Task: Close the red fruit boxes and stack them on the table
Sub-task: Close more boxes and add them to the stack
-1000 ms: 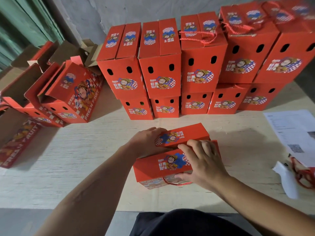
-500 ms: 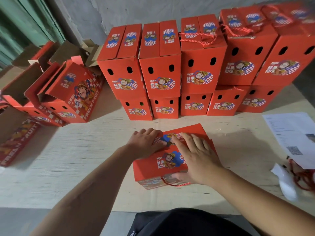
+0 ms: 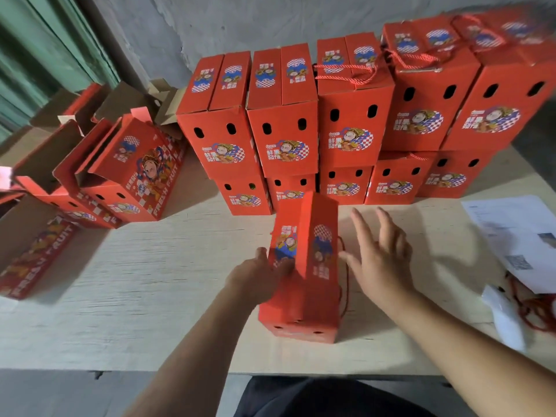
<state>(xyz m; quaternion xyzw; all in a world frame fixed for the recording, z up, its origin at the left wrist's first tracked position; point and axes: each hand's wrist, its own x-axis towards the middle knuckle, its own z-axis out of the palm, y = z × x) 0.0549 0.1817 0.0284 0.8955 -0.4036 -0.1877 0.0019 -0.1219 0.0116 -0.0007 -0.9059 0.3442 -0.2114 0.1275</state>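
Closed red box (image 3: 304, 266) stood centre-table, at 6 o'clock from the stacked boxes (image 3: 346, 115). Left hand (image 3: 255, 275) gripped its left side; right hand (image 3: 379, 254) hovered spread, holding nothing. Advice: bring the right hand onto the opposite side, lift level, clear the rope handle (image 3: 344, 281).

A sheet of white paper (image 3: 508, 233) lies on the right side of the pale wooden table (image 3: 150, 281) — it has small print on it. Near it sits a tangle of red cord (image 3: 532, 308) beside a white plastic bag (image 3: 505, 320). Behind — a grey wall (image 3: 240, 22).
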